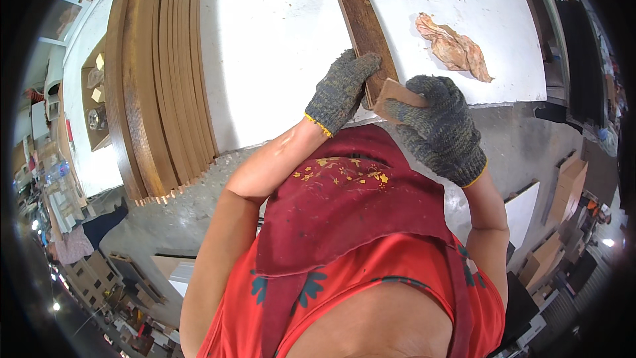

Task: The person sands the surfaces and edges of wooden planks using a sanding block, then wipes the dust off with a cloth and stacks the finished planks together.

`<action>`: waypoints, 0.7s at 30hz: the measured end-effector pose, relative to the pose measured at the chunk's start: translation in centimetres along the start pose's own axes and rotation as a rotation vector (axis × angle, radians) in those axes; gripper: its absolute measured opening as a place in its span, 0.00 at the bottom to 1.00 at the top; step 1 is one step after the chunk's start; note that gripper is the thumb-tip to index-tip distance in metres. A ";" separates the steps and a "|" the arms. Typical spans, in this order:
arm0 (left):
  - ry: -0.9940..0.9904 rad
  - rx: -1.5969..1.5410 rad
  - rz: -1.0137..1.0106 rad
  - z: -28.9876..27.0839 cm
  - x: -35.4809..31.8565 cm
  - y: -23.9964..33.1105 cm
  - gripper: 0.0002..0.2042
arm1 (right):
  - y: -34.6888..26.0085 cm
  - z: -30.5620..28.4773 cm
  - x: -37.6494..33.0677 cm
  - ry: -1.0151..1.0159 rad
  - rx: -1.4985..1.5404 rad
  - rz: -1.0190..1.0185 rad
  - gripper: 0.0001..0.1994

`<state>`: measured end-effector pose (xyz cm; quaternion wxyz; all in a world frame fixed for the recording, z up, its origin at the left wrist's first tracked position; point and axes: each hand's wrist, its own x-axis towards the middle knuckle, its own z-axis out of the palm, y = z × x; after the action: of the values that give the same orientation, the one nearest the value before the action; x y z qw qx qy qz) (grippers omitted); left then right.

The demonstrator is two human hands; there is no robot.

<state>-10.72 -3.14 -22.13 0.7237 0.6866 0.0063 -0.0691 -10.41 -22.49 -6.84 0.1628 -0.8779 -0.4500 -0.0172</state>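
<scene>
I see grey gloves point(344, 89) with yellow cuffs, a dark brown plank point(361, 16), a white table point(278, 40), an orange rag point(454, 46).

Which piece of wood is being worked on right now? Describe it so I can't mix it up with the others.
On the white table, skip the stack of curved strips on the left. The one in hand is the single dark strip running from the far edge to the near one, where the left hand steadies it and the right hand presses a brown block against its end.
</scene>
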 end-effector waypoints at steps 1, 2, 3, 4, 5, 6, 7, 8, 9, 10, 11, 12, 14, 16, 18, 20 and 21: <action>0.005 -0.065 -0.005 0.0 0.0 -0.6 0.19 | 0.2 -0.4 -0.1 -0.024 0.004 0.018 0.16; 0.001 -0.104 -0.018 0.0 -0.1 -0.3 0.19 | 0.4 -0.6 -0.4 -0.045 0.009 0.040 0.16; -0.004 -0.143 -0.029 0.1 -0.1 -0.1 0.19 | 0.6 -0.6 -0.8 -0.011 0.049 0.068 0.16; -0.012 -0.160 -0.047 0.0 0.0 0.2 0.19 | 0.6 -0.5 -0.8 0.014 0.095 0.074 0.16; -0.018 -0.159 -0.059 0.1 0.1 0.5 0.18 | 0.6 -0.6 -0.8 0.040 0.140 0.083 0.16; -0.022 -0.158 -0.073 0.1 0.0 0.9 0.17 | 0.5 -0.5 -0.9 0.067 0.184 0.092 0.16; -0.019 -0.140 -0.083 0.0 -0.1 0.9 0.16 | 0.5 -0.1 -0.6 0.078 0.171 0.052 0.17; -0.017 -0.159 -0.080 0.1 -0.1 1.3 0.14 | 0.3 0.5 -0.1 0.092 0.155 0.012 0.17; -0.016 -0.178 -0.076 0.2 -0.1 1.7 0.13 | 0.1 0.8 0.2 0.106 0.138 -0.027 0.17; -0.013 -0.236 -0.064 0.5 -0.3 2.2 0.12 | -0.2 0.5 0.4 0.057 0.115 -0.031 0.18; 0.004 -0.294 -0.052 0.5 -0.4 2.8 0.12 | -0.4 0.0 0.9 0.005 0.098 -0.047 0.18; 0.011 -0.386 -0.166 0.6 -0.5 3.7 0.13 | -0.5 -0.3 0.9 -0.048 0.079 -0.052 0.19; 0.031 -0.571 -0.392 0.7 -0.4 5.5 0.16 | 0.2 -0.2 0.0 -0.034 0.021 -0.052 0.20; 0.032 -0.576 -0.375 0.9 -0.4 5.1 0.14 | 0.9 -0.6 -0.8 -0.040 0.016 -0.026 0.20; 0.026 -0.576 -0.382 1.0 -0.3 5.4 0.14 | 1.2 -1.2 -1.3 -0.061 0.067 0.037 0.21; 0.011 -0.573 -0.413 1.1 -0.2 5.9 0.14 | 0.9 -1.2 -1.3 -0.016 0.114 0.039 0.20; 0.034 -0.491 -0.310 1.1 -0.3 4.8 0.14 | 0.4 -0.8 -0.8 0.018 0.113 0.013 0.20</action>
<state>-10.56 -3.97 -17.28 0.8489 0.4827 0.1400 -0.1637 -10.52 -23.60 -6.30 0.2162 -0.8701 -0.4430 0.0011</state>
